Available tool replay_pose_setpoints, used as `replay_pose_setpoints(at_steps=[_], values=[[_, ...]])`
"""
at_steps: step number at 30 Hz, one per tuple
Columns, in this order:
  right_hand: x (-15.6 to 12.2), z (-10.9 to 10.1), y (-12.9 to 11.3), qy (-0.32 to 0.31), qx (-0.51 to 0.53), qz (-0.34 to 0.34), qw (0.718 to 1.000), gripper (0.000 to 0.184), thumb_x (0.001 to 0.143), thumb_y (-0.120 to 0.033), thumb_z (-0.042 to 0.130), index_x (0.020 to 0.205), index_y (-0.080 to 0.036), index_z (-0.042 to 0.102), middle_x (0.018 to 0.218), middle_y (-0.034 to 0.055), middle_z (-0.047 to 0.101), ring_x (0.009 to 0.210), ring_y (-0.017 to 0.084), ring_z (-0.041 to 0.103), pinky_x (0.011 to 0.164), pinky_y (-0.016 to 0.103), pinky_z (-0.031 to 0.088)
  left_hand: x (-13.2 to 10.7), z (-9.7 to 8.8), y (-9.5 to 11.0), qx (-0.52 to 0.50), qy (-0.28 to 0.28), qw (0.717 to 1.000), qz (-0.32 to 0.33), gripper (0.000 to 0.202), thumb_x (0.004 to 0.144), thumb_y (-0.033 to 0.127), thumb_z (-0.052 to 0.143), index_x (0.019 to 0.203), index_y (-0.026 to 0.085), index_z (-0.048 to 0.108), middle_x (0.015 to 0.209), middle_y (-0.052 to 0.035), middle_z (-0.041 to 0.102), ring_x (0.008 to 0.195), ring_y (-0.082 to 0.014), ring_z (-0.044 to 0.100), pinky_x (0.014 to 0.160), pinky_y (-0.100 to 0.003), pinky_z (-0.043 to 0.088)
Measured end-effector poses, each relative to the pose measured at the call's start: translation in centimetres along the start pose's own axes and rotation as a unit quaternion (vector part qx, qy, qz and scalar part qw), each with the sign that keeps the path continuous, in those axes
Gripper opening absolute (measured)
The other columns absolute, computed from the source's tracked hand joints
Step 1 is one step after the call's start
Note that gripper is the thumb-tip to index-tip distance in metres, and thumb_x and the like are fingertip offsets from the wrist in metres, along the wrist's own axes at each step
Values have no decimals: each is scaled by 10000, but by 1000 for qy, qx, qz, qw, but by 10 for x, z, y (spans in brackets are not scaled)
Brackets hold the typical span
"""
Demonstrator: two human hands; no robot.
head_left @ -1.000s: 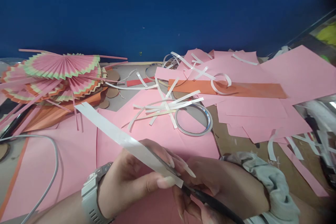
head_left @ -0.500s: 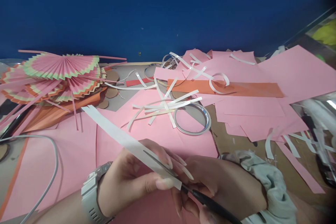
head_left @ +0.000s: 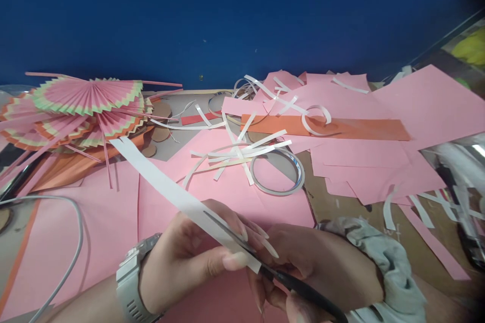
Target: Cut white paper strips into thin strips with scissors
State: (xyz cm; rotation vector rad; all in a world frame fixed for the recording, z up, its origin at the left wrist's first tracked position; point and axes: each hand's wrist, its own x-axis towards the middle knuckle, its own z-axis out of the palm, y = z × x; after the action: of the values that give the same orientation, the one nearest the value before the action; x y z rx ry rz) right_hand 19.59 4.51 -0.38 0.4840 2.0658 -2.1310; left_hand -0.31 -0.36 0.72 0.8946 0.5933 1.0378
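Observation:
My left hand (head_left: 212, 247), with a watch on its wrist, pinches a long white paper strip (head_left: 159, 181) between thumb and fingers. The strip runs up and left over the pink sheets, and its far end looks split. My right hand (head_left: 291, 262) is closed on the black handle of a pair of scissors (head_left: 303, 287). One dark blade lies along the strip's face, pointing up and left; the other blade is hidden. Both hands are close together, the right fingertips partly behind the left ones.
A roll of white double-sided tape (head_left: 278, 192) lies among narrow white strips (head_left: 246, 154). Folded pink-and-green paper fans (head_left: 93, 96) are piled at left. Pink sheets (head_left: 364, 161) and an orange strip (head_left: 371, 129) cover the right. A grey cable (head_left: 80, 232) curves at lower left.
The white strip's far end has risen slightly and shifted a little left. Both hands and the scissors have barely moved.

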Motion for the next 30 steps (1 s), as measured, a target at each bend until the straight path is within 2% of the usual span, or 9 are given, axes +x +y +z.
replay_pose_setpoints(at_steps=[2,5,10,13,20,23,27,30], values=[[3,-1,5,19,29,-33,999,408,724,-514,687,699,-126,564,624,-40,489,498,42,424,445,156,367,0,0,0,-1,0,1000,-3,138,825,98,624,933,183,615,954,-65,730,981,-208,649,887,-375,506],[6,-1,9,15,45,-67,997,364,718,-471,697,698,-135,559,620,-36,497,506,51,438,463,160,377,1,0,-1,-13,-6,1000,-6,163,832,85,611,955,194,615,965,-47,724,962,-204,658,872,-379,521],[4,-1,-6,51,56,-35,996,351,742,-441,652,626,-137,519,595,-27,477,529,67,437,476,174,354,0,0,-1,-26,-14,1000,-5,181,845,88,597,988,198,601,960,-44,718,949,-210,667,861,-391,525],[2,-3,-13,36,51,-26,998,317,769,-414,630,647,-133,548,579,-32,480,499,60,422,456,167,338,-1,0,-1,-19,-9,1000,-10,152,842,102,607,966,190,598,965,-60,723,960,-209,663,870,-384,515],[-1,-3,-5,32,50,7,998,442,779,-608,579,684,-177,554,681,-14,542,610,106,499,574,205,407,0,0,0,-17,3,1000,-7,137,835,113,617,948,190,606,958,-60,723,946,-196,660,881,-378,509],[-1,-2,-4,31,73,9,997,482,745,-668,569,673,-192,548,695,0,557,624,130,511,587,226,418,1,0,-1,-27,-4,1000,-8,153,852,104,591,973,197,606,976,-61,719,1008,-198,643,892,-364,503],[0,-3,-8,35,87,35,995,490,716,-661,601,632,-189,502,646,-5,522,585,117,475,543,219,383,1,0,-1,-23,-6,1000,-4,153,851,95,589,970,190,608,985,-65,715,1023,-202,638,905,-366,496],[1,-2,-3,26,99,28,994,448,731,-626,617,665,-192,532,658,-19,527,578,98,467,546,197,383,-1,-2,-2,-12,-8,1000,2,171,850,94,586,987,195,591,985,-66,713,1033,-208,630,915,-386,489]])
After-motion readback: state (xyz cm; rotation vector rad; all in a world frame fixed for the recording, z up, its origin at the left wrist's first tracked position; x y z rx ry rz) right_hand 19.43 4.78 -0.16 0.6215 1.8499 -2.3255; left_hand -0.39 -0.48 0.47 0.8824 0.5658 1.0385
